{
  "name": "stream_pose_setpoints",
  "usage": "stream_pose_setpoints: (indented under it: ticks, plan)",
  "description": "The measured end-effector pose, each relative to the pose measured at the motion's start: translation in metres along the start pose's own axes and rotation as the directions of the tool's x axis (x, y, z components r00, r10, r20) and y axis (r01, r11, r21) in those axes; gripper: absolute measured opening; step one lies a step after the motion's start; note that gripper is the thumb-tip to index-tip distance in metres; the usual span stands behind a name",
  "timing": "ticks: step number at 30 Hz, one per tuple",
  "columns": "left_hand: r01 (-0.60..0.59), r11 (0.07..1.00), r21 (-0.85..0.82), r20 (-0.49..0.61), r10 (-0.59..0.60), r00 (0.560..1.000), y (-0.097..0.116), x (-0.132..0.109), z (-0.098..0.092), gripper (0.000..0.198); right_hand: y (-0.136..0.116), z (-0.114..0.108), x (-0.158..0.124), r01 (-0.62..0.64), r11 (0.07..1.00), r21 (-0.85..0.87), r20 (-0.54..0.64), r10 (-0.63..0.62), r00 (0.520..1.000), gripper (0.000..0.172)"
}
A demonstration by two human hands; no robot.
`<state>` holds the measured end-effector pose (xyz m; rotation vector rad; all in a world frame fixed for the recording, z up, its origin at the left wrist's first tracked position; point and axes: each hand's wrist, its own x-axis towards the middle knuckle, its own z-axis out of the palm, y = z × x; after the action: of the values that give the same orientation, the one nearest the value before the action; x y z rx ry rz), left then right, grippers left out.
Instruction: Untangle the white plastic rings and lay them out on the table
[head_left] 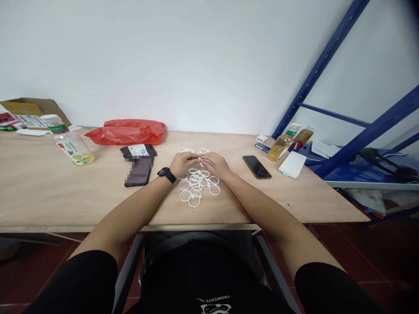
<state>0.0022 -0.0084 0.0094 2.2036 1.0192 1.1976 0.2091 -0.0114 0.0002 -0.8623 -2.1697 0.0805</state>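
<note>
My left hand [182, 164], with a black watch on its wrist, meets my right hand [218, 166] near the table's middle. The fingers of both are closed in a pinch on a small white plastic ring [200, 162], mostly hidden by the fingertips. In front of the hands lies a loose pile of white plastic rings [197, 178], several overlapping, each with a small knob. Beyond my fingers are a few more white rings [204, 151], flat on the wood.
On the wooden table [98, 196], a red plastic bag [131, 132], a dark phone-shaped item [139, 172] and a bottle [72, 144] stand left. To the right are a phone [257, 167], a white case [292, 164] and drink bottles [283, 142] beside a blue rack [353, 144].
</note>
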Motion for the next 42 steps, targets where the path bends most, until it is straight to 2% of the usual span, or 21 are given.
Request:
stream_pose_setpoints:
  ticks: [3,7,11,16,24,29,32,34,38,42]
  plan:
    - [-0.054,0.998,0.024,0.042,0.053,0.998,0.001,0.0,0.001,0.031,-0.002,-0.002,0.0,-0.022,1.0,0.0,-0.032,0.022,0.999,0.02]
    - [-0.048,0.996,0.078,0.025,0.046,0.999,-0.003,0.0,0.002,0.027,-0.005,-0.003,0.001,-0.032,0.999,0.029,-0.042,0.033,0.999,0.019]
    - [-0.028,0.995,0.096,0.011,0.027,1.0,-0.006,0.0,0.002,0.028,-0.005,-0.002,0.001,0.01,0.998,0.057,-0.024,-0.009,1.0,0.021]
    - [-0.063,0.992,0.112,0.024,0.06,0.998,-0.003,0.0,0.0,0.029,-0.004,-0.001,0.001,0.029,0.997,0.067,-0.015,-0.028,1.0,0.02]
    - [-0.1,0.986,0.133,0.012,0.099,0.995,-0.003,-0.002,0.001,0.025,-0.006,0.0,0.002,0.105,0.989,0.103,-0.084,-0.097,0.992,0.012]
    - [-0.026,0.998,0.057,-0.022,0.027,0.999,-0.004,-0.003,0.006,0.027,-0.007,0.0,0.002,-0.005,0.991,0.131,-0.044,0.011,0.999,0.01]
    - [0.008,0.999,0.04,0.002,-0.008,1.0,-0.005,-0.001,0.008,0.025,-0.005,0.002,0.001,-0.114,0.978,0.172,0.024,0.112,0.993,0.013]
    - [0.015,0.995,0.098,0.0,-0.015,1.0,-0.01,0.001,0.006,0.023,-0.001,0.004,-0.001,-0.185,0.962,0.201,0.088,0.17,0.982,0.015]
    - [0.068,0.943,0.325,-0.103,-0.036,0.994,-0.027,0.005,-0.005,0.02,0.009,0.006,-0.004,-0.295,0.939,0.176,0.142,0.272,0.952,0.02]
    - [0.156,0.865,0.477,-0.099,-0.123,0.987,-0.043,0.003,-0.014,0.024,0.014,0.005,-0.005,-0.286,0.954,0.089,0.198,0.265,0.944,0.019]
